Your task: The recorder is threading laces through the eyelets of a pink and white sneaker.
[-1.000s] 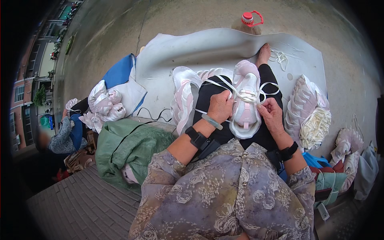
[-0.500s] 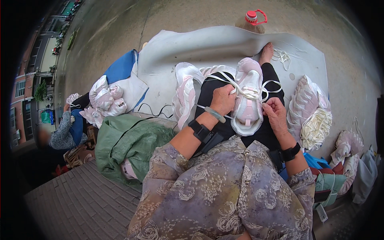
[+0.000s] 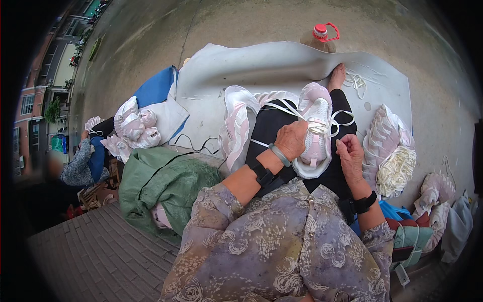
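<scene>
Pink-and-white sneaker (image 3: 316,151) is sitting on the lap, over black trousers (image 3: 266,119), toe pointing away from the body. Left hand (image 3: 292,140) is curling narrow against the sneaker's left side, next to the white shoelace (image 3: 343,119); fingertips are hiding, so can't tell what it's gripping. Right hand (image 3: 350,157) is pinching narrow, just right of the sneaker and not touching it; can't tell if a lace tip is sitting between the fingers. Shoelace is looping out on the sneaker's right. Stacked shoe uppers (image 3: 380,136) and a cream lace bundle (image 3: 396,168) are lying to the right. Green sack (image 3: 166,183) is slumping at left; red-capped bottle (image 3: 320,43) is standing beyond the white sheet (image 3: 241,63).
</scene>
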Demonstrator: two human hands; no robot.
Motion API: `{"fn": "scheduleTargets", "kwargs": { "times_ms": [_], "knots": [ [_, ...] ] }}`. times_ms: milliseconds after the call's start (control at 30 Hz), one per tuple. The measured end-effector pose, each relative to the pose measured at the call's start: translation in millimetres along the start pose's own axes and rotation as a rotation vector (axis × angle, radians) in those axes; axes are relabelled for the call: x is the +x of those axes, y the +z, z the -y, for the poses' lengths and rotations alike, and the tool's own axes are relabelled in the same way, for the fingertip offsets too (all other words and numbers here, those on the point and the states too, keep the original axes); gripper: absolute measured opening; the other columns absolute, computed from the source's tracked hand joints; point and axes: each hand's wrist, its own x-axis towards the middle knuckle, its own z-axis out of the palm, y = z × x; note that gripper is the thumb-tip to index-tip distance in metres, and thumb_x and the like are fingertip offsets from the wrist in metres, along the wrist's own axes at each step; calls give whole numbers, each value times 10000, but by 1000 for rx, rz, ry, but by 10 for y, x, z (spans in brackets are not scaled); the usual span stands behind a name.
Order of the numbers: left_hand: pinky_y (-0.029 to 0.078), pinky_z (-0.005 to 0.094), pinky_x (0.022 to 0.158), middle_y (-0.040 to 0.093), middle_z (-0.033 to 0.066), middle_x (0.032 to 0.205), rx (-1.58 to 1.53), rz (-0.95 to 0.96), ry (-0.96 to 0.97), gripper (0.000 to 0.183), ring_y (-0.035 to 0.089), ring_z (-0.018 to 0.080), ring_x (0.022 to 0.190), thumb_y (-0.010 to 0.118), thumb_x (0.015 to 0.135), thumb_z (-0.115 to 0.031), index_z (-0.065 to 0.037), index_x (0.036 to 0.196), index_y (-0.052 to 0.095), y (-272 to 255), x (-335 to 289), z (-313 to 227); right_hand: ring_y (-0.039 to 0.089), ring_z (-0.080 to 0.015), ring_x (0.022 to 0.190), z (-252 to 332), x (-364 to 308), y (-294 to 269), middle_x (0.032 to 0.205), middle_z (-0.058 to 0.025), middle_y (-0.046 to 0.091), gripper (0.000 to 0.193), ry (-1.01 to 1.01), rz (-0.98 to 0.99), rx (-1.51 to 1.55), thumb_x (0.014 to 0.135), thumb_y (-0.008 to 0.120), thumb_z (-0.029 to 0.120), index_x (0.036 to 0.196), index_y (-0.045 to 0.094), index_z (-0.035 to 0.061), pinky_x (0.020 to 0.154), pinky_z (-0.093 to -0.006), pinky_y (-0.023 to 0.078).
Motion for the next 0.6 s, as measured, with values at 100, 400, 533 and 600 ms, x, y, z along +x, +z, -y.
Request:
{"fn": "scheduleTargets", "kwargs": {
  "times_ms": [100, 400, 533, 600],
  "knots": [
    [434, 396, 514, 516, 137, 605, -231, -21, -134, 166, 553, 313, 563, 564, 702, -78, -24, 824, 465, -36, 28, 81, 449, -83, 547, 199, -33, 96, 650, -12, 469, 113, -255, -127, -367, 748, 599, 27, 787, 494, 38, 489, -234, 377],
    [451, 365, 564, 485, 112, 744, 94, -71, 291, 316, 542, 295, 665, 637, 629, -170, -42, 848, 449, -276, -140, -163, 523, -216, 650, 441, 96, 506, 691, -35, 528, 123, -679, 64, -766, 624, 633, 63, 733, 590, 97, 570, -334, 346],
    [452, 383, 573, 501, 131, 731, 96, -40, 87, 247, 543, 312, 657, 596, 655, -185, -40, 818, 478, -232, -218, -97, 492, -198, 633, 370, 126, 673, 646, -18, 478, 101, -697, 101, -905, 631, 631, 116, 723, 592, 109, 600, -336, 311],
    [451, 389, 576, 508, 138, 720, 74, -43, 70, 212, 542, 319, 654, 579, 666, -180, -38, 796, 489, -210, -226, -60, 492, -198, 642, 346, 152, 721, 649, -19, 474, 92, -731, 103, -942, 631, 630, 127, 709, 584, 110, 609, -340, 311]
  ]
}}
